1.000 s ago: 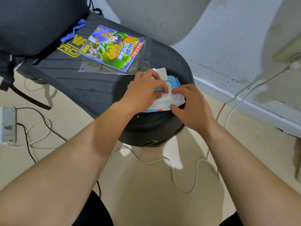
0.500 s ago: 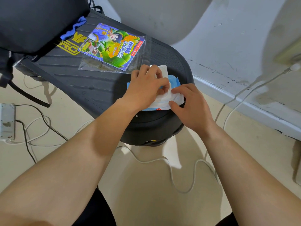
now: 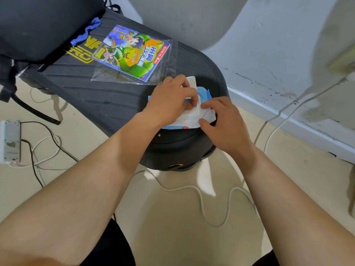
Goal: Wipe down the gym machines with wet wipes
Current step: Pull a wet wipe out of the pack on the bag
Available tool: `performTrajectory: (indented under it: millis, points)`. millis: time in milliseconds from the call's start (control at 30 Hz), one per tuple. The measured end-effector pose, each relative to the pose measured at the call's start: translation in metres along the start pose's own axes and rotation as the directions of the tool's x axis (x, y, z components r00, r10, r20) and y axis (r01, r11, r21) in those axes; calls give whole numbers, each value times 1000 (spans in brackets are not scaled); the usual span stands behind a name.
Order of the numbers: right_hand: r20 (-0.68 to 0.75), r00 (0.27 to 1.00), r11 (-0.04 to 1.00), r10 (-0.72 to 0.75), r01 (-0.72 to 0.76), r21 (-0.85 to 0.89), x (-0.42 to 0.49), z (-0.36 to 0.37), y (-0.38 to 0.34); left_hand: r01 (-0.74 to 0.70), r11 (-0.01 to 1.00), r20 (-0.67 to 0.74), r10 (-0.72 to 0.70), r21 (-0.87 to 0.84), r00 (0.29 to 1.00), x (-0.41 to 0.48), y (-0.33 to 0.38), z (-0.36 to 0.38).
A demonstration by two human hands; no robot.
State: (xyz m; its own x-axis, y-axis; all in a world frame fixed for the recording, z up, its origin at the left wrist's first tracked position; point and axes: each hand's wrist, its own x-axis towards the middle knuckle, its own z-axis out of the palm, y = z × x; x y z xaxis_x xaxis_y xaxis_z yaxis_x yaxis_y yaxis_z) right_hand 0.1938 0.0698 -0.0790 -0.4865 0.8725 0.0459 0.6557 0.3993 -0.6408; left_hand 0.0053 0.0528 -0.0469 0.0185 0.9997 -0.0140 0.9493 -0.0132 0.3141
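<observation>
The pack of wet wipes lies on the rounded end of the black machine, under both my hands. My left grip curls over its top, thumb and forefinger pinched at the opening, with the white flap lifted just past my knuckles. I cannot tell whether I have a wipe or only the seal between them. My right grip clamps the pack's near right corner, thumb on the edge and fingers on top.

I judge this the first step: getting a wipe out, with no wiping begun. Next calls for a steady upward pull with the left while the right pins the pack down.

Beyond my left grip a comic book in a clear sleeve lies on the machine, with a black bag and blue cloth further off. I think all of these would need shifting before I can wipe there. Below my grips a white cable loops over the floor.
</observation>
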Motion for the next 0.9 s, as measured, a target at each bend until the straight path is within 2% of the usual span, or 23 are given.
performTrajectory:
  millis: [167,300,400,500,600,700,767,833,900]
  points:
    - [-13,1000,1000,18,-18,-19,0,3,-2,-42,995,11,41,95,999,0,-3,7]
    - [-88,994,997,62,-65,-39,-1,5,-10,-76,997,23,76,7,997,-6,-12,1]
    - [-127,986,992,110,-117,-51,2,7,-17,-69,996,-21,68,-47,997,-18,-31,-13]
    - [-121,980,979,158,-171,-108,8,5,-25,-26,998,-72,22,-55,997,-36,-64,-23]
    - [-121,976,957,181,-203,-205,14,1,-35,25,994,-11,-27,-102,1000,-50,-82,-26]
    - [-107,989,966,100,-123,-228,19,3,-46,58,984,37,-52,-169,998,-55,-77,-25]
    - [-95,995,964,13,-37,-264,20,12,-53,103,969,-6,-107,-223,994,-56,-68,-26]
    - [-114,993,967,29,-56,-248,19,20,-59,150,945,-42,-169,-291,985,-56,-58,-26]
    - [-149,986,973,77,-107,-203,19,24,-63,149,950,-34,-165,-275,986,-54,-46,-22]
